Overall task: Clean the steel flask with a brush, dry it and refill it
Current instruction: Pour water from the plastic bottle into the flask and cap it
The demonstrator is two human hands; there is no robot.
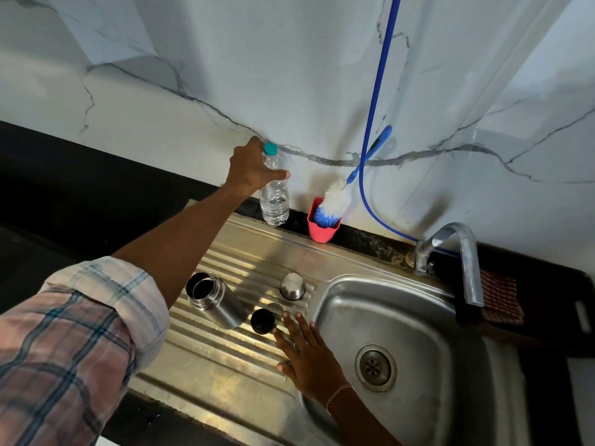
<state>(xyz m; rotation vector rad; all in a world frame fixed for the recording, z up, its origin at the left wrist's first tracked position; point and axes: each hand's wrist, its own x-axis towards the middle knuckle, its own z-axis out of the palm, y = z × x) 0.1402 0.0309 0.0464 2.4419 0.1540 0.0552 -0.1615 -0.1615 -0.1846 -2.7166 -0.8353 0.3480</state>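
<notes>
Steel flask [212, 299] stands open, well apart from the left hand [251, 169] holding the bottle [274, 201]; right hand [306, 355] lies flat.

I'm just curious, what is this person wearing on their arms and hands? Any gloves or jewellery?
No gloves: both the left hand and the right hand are bare. The left arm has a checked sleeve, pinkish and white with dark blue lines, rolled up to about the elbow. The right forearm shows no sleeve, only a thin pale bracelet at the wrist.
</notes>
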